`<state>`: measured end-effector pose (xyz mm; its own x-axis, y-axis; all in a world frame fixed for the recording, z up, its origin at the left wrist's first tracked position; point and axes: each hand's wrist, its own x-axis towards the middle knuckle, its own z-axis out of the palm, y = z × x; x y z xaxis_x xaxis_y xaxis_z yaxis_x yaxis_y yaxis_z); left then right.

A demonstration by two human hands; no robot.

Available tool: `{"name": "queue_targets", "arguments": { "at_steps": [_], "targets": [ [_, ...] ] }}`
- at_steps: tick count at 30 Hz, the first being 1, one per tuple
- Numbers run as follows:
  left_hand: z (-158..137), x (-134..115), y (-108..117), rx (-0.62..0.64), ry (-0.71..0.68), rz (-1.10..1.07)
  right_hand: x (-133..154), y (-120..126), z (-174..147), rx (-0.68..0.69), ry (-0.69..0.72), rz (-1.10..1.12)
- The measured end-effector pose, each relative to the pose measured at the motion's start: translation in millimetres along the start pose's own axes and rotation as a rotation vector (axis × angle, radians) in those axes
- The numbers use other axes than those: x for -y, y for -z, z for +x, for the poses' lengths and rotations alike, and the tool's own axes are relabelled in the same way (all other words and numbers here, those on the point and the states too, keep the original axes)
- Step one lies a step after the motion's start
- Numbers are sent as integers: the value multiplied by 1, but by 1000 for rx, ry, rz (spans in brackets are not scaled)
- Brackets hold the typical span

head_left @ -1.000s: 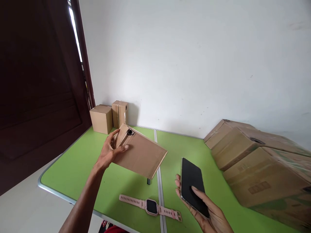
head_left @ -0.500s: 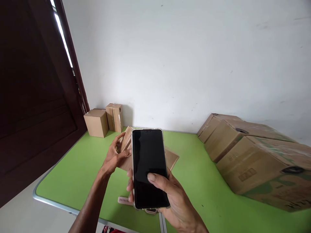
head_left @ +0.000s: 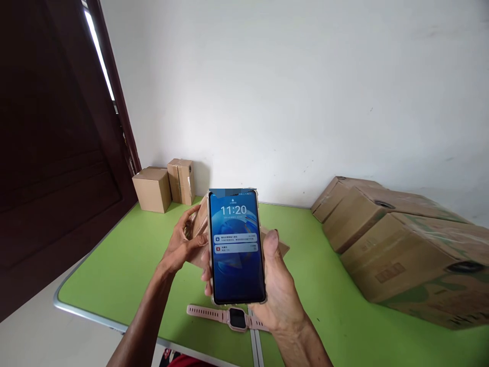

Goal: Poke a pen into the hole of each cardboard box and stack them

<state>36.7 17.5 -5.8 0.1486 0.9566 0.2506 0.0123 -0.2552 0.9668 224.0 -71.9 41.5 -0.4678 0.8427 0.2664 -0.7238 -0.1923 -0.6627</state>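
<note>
Lying nearest, the pink smartwatch rests on the green table at six o'clock from the phone, its strap spread out and partly hidden by the right hand. That hand holds the phone above the table, probably angled so that its lit display — reading 11:20 — can be read. The phone sits between the fingers curled round its nine o'clock edge and the thumb along its three o'clock edge; they are clamped on it. At nine o'clock, the left hand has its fingers and thumb clamped on a cardboard piece, seemingly gripped by one end for easy control. The phone hides its middle — whether it touches the table I cannot tell. Farther off, two small boxes stand at ten o'clock, and large cartons at three.
</note>
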Motion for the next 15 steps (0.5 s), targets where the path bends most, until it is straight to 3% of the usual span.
{"name": "queue_targets", "arguments": {
  "at_steps": [3,10,13,15],
  "targets": [
    [0,0,1,-10,13,-56,2,6,-10,-41,-25,-7],
    [6,10,19,-212,81,78,24,22,-64,-200,12,-105],
    [14,17,27,-288,91,59,31,41,-88,-349,39,-221],
    [19,19,30,-349,99,26,31,65,-101,-531,33,-382]
  ]
}}
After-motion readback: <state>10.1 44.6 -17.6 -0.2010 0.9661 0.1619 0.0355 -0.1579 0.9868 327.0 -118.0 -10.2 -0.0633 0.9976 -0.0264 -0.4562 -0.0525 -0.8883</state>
